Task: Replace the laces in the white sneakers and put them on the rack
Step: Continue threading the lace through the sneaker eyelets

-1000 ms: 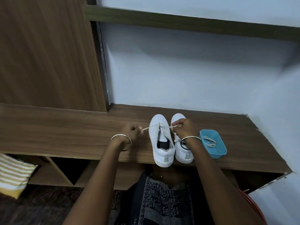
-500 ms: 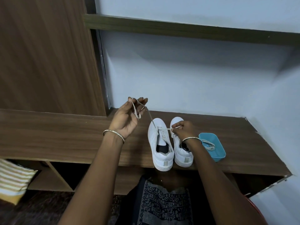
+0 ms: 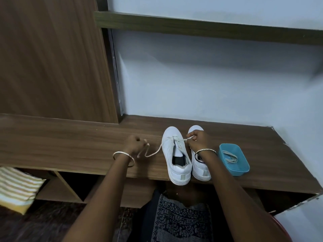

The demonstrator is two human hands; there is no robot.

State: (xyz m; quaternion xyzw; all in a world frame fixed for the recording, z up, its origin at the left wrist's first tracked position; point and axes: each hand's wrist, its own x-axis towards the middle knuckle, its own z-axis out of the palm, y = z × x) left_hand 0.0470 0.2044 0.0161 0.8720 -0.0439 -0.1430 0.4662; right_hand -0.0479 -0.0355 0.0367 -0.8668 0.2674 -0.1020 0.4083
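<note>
left hand (image 3: 133,144), fingers curled, pinches one end of the lace (image 3: 153,154). right hand (image 3: 198,140) pinches the other end, held over the toe of the second sneaker (image 3: 201,170). from the left grip the lace hangs slack, dips to the bench (image 3: 70,145), then rises to the front eyelets of the laced sneaker (image 3: 170,138), which stands between the two hands. the sneakers stand upright, close side by side, with toes toward the wall (image 3: 192,84) and heels jutting past the bench's front edge. beyond the toes a strip of wood separates them from the wall. outward of the left grip the bench top runs on to the frame's edge, and a wood panel (image 3: 52,58) rises behind it. outward of the right grip a blue tray (image 3: 242,170) sits near the front edge, just beside the second sneaker, and holds a coiled lace (image 3: 229,158). past the tray the wood continues to the bench's end at the side wall.
</note>
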